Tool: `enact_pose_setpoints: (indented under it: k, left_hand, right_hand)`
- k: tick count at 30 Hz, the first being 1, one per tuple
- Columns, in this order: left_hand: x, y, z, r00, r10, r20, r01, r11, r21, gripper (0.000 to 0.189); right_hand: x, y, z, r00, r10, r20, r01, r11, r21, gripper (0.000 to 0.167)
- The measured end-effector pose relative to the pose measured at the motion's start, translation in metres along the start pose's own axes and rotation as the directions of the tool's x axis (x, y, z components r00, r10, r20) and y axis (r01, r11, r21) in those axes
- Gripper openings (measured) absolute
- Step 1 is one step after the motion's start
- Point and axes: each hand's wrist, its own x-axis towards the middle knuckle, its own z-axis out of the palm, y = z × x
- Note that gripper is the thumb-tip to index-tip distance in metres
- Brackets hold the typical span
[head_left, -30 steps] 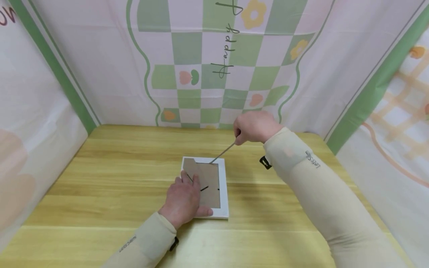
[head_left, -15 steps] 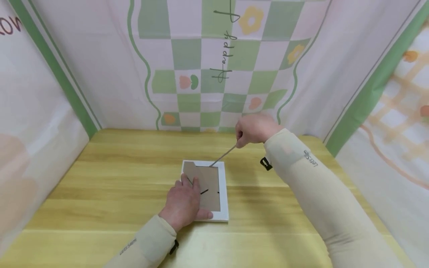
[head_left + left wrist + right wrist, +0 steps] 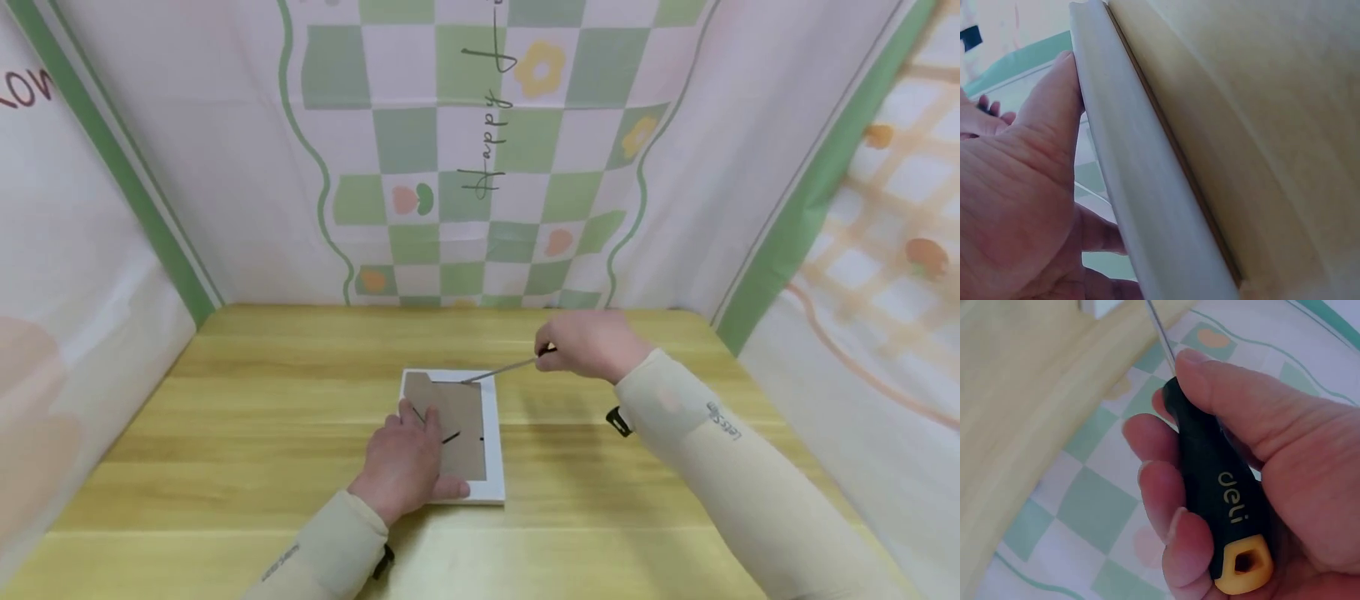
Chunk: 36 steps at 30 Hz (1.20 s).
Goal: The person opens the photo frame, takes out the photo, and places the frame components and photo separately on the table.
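A white picture frame [image 3: 492,450] lies on the wooden table with its brown backing board [image 3: 467,417] facing up. Spread over the frame's left part is my left hand [image 3: 401,467], its fingers on the board and the thumb along the near rim. My right hand [image 3: 592,342] grips a screwdriver [image 3: 1216,469] by its black handle with a yellow end. The shaft slants down to the left at a low angle, its tip right at the far inner edge of the frame. In the left wrist view, the left thumb [image 3: 1054,94] lies against the frame's white side.
The frame stands near the middle of the wooden table [image 3: 262,400]. A printed cloth [image 3: 420,150] with green checks rises behind the table, and cloth walls close off both sides. A tan flap [image 3: 420,388] lies at the frame's far left corner.
My right hand has dropped lower and slightly right, so the screwdriver shaft lies flatter, its tip still at the frame's far inner edge. My left hand stays on the frame.
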Motion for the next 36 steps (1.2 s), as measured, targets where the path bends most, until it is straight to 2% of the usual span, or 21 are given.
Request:
enact_pose_setpoints:
  k: [4,7,11,15,20,27,36]
  left_hand:
    - [0.000,0.000,0.000,1.000,0.000,0.028,0.000,1.000,0.010,0.119]
    - [0.000,0.000,0.000,0.999,-0.005,0.048,0.004,1.000,0.009,0.119]
    - [0.000,0.000,-0.001,0.998,-0.015,0.061,0.016,1.000,-0.005,0.119]
    - [0.000,-0.001,-0.001,0.997,-0.025,0.066,0.027,0.999,-0.019,0.119]
    - [0.000,0.000,-0.001,0.997,-0.036,0.062,0.038,0.999,-0.029,0.120]
    - [0.000,0.005,0.000,0.995,-0.080,0.067,0.082,0.996,-0.035,0.123]
    - [-0.002,0.016,-0.004,0.985,-0.152,0.081,0.154,0.988,-0.027,0.125]
  right_hand:
    - [-0.011,0.002,0.013,0.999,-0.026,-0.035,0.026,1.000,0.014,0.007]
    - [-0.018,0.003,0.020,0.999,-0.035,-0.034,0.037,0.997,0.065,0.008]
    - [-0.027,0.002,0.027,0.999,-0.018,-0.037,0.024,0.988,0.150,0.008]
    - [-0.032,-0.002,0.035,0.998,0.007,-0.055,0.005,0.979,0.206,0.016]
    - [-0.034,-0.010,0.046,0.992,0.032,-0.119,-0.005,0.975,0.221,0.023]
    - [-0.036,-0.021,0.058,0.972,0.037,-0.233,0.015,0.976,0.219,0.020]
    - [-0.036,-0.025,0.062,0.967,0.062,-0.249,0.006,0.965,0.263,0.021]
